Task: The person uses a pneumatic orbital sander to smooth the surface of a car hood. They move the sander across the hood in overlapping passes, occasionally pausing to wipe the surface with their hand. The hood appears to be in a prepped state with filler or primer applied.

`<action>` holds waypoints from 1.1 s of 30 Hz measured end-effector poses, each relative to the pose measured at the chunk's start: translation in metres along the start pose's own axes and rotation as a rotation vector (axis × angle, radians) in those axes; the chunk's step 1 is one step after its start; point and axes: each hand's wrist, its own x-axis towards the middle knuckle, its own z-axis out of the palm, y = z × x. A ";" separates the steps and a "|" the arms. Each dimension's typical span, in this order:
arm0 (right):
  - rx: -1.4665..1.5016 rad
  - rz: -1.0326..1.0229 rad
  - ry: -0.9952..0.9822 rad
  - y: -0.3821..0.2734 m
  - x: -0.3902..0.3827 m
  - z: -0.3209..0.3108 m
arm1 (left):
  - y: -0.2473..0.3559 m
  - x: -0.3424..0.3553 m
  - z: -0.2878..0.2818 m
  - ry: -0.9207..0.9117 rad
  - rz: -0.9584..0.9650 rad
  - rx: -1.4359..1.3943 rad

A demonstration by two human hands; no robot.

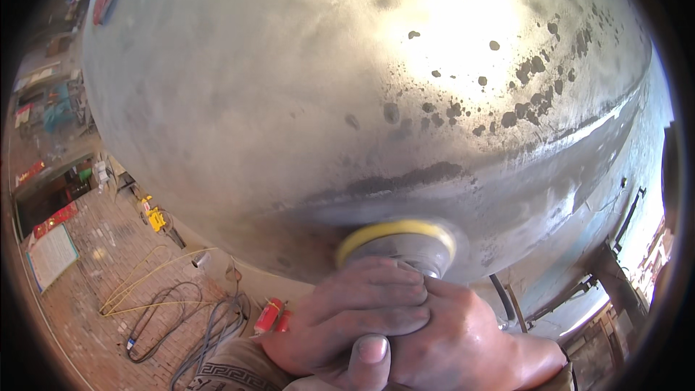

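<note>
A disc sander [398,247] with a yellow-edged pad is pressed against the lower part of a large rounded metal shell [239,94]. My left hand [355,311] is closed over the top of the sander, its fingers overlapping my right hand. My right hand [463,333] is wrapped round the sander from the right. Both hands hide most of the tool's body. Dark spots and patches [532,105] mark the shell's right side, and a dark smear [405,177] runs just above the pad.
On the brick floor at left lie dark cables [217,326], a yellow cord [130,286] and a yellow tool [153,216]. Red cylinders [269,315] stand beside my left wrist. A pale board [52,257] is at far left. Dark metal framework [612,282] stands at right.
</note>
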 end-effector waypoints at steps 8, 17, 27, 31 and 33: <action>-0.024 -0.028 0.041 -0.004 0.006 -0.001 | 0.000 -0.004 0.009 0.103 0.006 -0.006; 0.057 -0.058 0.093 0.008 0.000 0.003 | -0.003 0.003 0.020 0.107 0.052 0.196; -0.005 0.017 -0.060 -0.003 0.002 -0.011 | 0.008 0.013 0.027 0.164 0.003 0.173; 0.054 -0.050 -0.006 -0.004 0.010 0.000 | 0.005 0.010 0.017 0.197 0.024 0.173; 0.086 -0.039 0.064 0.001 0.008 0.006 | 0.007 0.005 0.024 0.184 -0.020 0.180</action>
